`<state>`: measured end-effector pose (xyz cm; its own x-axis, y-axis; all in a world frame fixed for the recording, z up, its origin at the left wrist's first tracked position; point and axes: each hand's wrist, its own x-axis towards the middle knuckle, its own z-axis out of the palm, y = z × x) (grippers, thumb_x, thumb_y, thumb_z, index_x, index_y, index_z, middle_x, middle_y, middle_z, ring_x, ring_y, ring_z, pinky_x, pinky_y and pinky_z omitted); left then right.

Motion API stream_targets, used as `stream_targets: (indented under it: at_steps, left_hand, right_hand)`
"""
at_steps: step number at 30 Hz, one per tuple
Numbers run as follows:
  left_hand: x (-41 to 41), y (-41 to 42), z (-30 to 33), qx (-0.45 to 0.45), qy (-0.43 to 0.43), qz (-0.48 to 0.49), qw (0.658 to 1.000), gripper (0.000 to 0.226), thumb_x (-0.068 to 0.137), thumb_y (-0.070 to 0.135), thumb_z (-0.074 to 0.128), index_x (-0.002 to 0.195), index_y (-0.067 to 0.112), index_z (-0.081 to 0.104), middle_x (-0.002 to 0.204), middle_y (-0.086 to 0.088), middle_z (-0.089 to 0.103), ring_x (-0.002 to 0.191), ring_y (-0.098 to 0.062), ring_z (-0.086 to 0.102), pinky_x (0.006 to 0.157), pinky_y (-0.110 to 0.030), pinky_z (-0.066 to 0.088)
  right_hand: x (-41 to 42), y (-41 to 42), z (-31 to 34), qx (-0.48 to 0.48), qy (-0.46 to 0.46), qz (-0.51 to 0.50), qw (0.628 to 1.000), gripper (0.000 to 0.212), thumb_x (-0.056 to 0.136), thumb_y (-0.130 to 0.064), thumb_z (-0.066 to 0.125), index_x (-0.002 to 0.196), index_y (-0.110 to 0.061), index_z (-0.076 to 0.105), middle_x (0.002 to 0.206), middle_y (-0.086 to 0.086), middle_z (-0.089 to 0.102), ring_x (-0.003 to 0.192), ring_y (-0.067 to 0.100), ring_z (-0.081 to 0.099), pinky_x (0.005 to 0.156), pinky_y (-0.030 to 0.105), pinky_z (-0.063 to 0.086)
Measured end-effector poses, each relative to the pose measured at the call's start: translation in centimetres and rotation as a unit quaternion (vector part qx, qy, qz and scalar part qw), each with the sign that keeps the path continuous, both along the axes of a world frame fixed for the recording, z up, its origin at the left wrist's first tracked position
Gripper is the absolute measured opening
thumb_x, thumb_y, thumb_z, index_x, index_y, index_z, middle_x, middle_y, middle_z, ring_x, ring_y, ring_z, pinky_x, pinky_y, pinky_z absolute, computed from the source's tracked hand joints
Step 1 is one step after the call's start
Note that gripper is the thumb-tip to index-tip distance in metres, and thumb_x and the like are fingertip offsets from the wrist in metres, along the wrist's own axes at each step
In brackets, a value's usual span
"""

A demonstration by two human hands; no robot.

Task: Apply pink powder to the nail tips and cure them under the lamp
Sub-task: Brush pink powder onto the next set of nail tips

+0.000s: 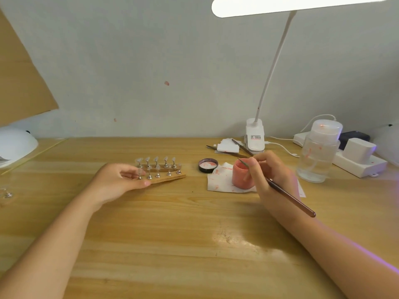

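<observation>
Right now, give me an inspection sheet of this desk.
Surface: wooden desk, glare patch near the front.
Job's things: nail tips on stands on a wooden strip; open pink powder jar on a stained paper towel; jar lid beside it; brush; curing lamp far left.
Clutter: clear bottle, tweezers, wipes.
Hands: left hand steadies the strip; right hand holds the brush over the jar.
Cables: white lead to power strip.
Surroundings: desk lamp lit; spotted wall.
</observation>
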<state>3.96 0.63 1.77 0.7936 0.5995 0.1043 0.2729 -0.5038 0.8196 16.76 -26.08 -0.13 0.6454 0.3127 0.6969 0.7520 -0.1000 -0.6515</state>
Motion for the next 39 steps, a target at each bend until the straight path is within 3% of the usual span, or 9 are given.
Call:
stream_targets:
  at_steps: [2, 7, 10, 13, 21, 27, 32, 36, 39]
  left_hand:
    - [-0.3, 0.1, 0.5, -0.023, -0.019, -0.003, 1.0, 0.017, 0.065, 0.018, 0.08, 0.08, 0.02, 0.07, 0.086, 0.01, 0.068, 0.08, 0.001, 0.058, 0.065, -0.011, 0.039]
    - [0.6, -2.6, 2.0, -0.162, -0.103, -0.082, 0.978, 0.009, 0.061, 0.012, 0.074, 0.066, 0.014, 0.067, 0.085, 0.009, 0.072, 0.072, -0.002, 0.062, 0.072, -0.02, 0.046]
    - [1.6, -5.7, 2.3, -0.107, -0.058, -0.175, 0.977, 0.011, 0.057, 0.019, 0.077, 0.068, 0.021, 0.074, 0.071, 0.012, 0.069, 0.066, 0.004, 0.061, 0.065, -0.007, 0.045]
    - [3.0, -9.0, 1.1, -0.066, -0.018, -0.237, 0.969, 0.016, 0.061, 0.012, 0.081, 0.066, 0.024, 0.074, 0.063, 0.016, 0.065, 0.056, 0.006, 0.053, 0.056, -0.005, 0.04]
    - [6.3, -12.4, -1.6, 0.003, -0.042, -0.234, 0.971, 0.025, 0.063, 0.016, 0.082, 0.067, 0.035, 0.067, 0.052, 0.018, 0.055, 0.054, 0.005, 0.044, 0.054, -0.007, 0.034]
    - [6.8, -12.6, -2.5, 0.016, -0.068, -0.228, 0.971, 0.023, 0.063, 0.018, 0.082, 0.071, 0.034, 0.066, 0.055, 0.023, 0.056, 0.058, 0.007, 0.045, 0.057, -0.007, 0.035]
    - [6.8, -12.4, -2.4, 0.005, -0.069, -0.229, 0.971, 0.022, 0.061, 0.021, 0.082, 0.072, 0.032, 0.066, 0.06, 0.02, 0.06, 0.059, 0.01, 0.049, 0.058, -0.004, 0.036]
    - [6.7, -12.2, -2.3, -0.014, -0.075, -0.233, 0.969, 0.017, 0.068, 0.015, 0.079, 0.071, 0.029, 0.068, 0.059, 0.025, 0.063, 0.059, 0.011, 0.052, 0.059, -0.003, 0.037]
    - [6.8, -12.0, -2.3, -0.025, -0.078, -0.233, 0.969, 0.014, 0.071, 0.011, 0.076, 0.072, 0.024, 0.071, 0.062, 0.018, 0.066, 0.062, 0.007, 0.055, 0.063, -0.006, 0.041]
  right_hand:
    - [0.2, -0.1, 0.1, 0.034, 0.02, -0.007, 0.999, 0.017, 0.091, -0.019, 0.053, 0.075, -0.024, 0.051, 0.061, -0.022, 0.064, 0.06, -0.002, 0.061, 0.054, 0.006, 0.039]
    - [1.2, -0.9, 0.6, 0.161, 0.052, -0.048, 0.984, 0.032, 0.093, -0.017, 0.051, 0.063, -0.017, 0.041, 0.052, -0.004, 0.06, 0.049, 0.009, 0.054, 0.053, 0.014, 0.039]
    - [2.1, -1.6, 0.9, 0.188, 0.062, -0.082, 0.977, 0.038, 0.094, -0.017, 0.05, 0.057, -0.015, 0.04, 0.048, 0.004, 0.054, 0.046, 0.008, 0.049, 0.054, 0.012, 0.039]
    - [2.9, -2.2, 1.1, 0.2, 0.072, -0.094, 0.973, 0.043, 0.094, -0.015, 0.05, 0.053, -0.011, 0.04, 0.046, 0.004, 0.046, 0.043, 0.003, 0.043, 0.05, 0.009, 0.034]
    - [3.9, -2.6, 1.5, 0.187, 0.121, -0.107, 0.969, 0.041, 0.091, -0.021, 0.057, 0.059, 0.004, 0.049, 0.049, 0.001, 0.047, 0.044, -0.001, 0.043, 0.05, 0.005, 0.034]
    - [4.0, -2.2, 2.7, 0.137, 0.124, -0.065, 0.981, 0.045, 0.082, -0.025, 0.069, 0.052, -0.001, 0.044, 0.044, -0.001, 0.037, 0.043, 0.002, 0.033, 0.048, 0.009, 0.03]
    - [5.0, -1.4, 4.3, 0.056, 0.159, -0.042, 0.985, 0.044, 0.078, -0.03, 0.073, 0.05, -0.01, 0.046, 0.047, 0.004, 0.045, 0.041, 0.005, 0.037, 0.05, 0.016, 0.037]
    - [5.8, -0.1, 5.0, -0.064, 0.153, -0.06, 0.984, 0.043, 0.074, -0.035, 0.075, 0.05, -0.014, 0.047, 0.048, 0.0, 0.051, 0.043, 0.002, 0.044, 0.049, 0.017, 0.039]
    - [6.0, 0.5, 4.9, -0.132, 0.128, -0.075, 0.98, 0.047, 0.074, -0.039, 0.074, 0.049, -0.012, 0.046, 0.049, 0.004, 0.051, 0.049, 0.009, 0.046, 0.056, 0.027, 0.042]
